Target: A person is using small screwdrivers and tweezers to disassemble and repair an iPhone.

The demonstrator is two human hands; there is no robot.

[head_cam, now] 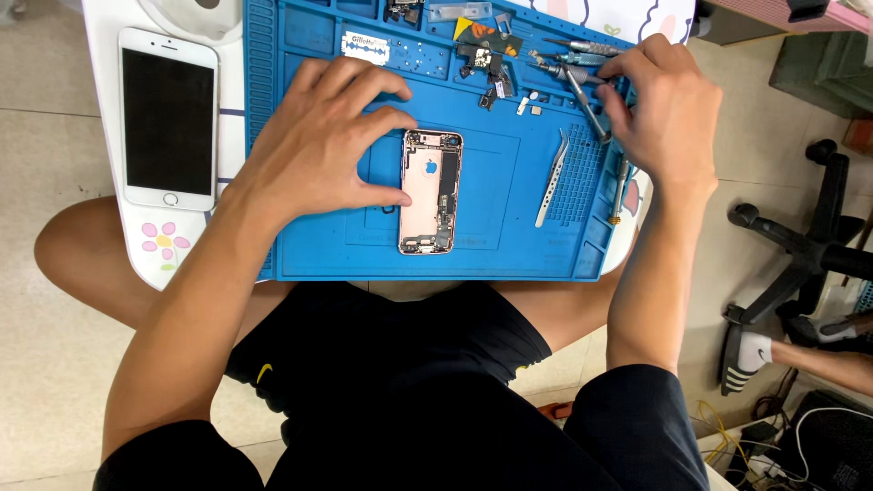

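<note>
An opened phone housing (431, 191), rose-gold inside with small parts showing, lies in the middle of a blue repair mat (309, 245). My left hand (323, 136) rests on the mat beside it, thumb touching the housing's left edge, fingers spread and holding nothing. My right hand (659, 105) is at the mat's upper right, fingers closed around a thin metal screwdriver (587, 105) among other screwdrivers. Silver tweezers (551, 179) lie just right of the housing.
A white phone screen (169, 118) lies face up on the small white table left of the mat. Loose small phone parts (486, 64) and a razor blade (365, 46) sit in the mat's top trays. An office chair base (800, 245) and another person's foot (755, 350) are at right.
</note>
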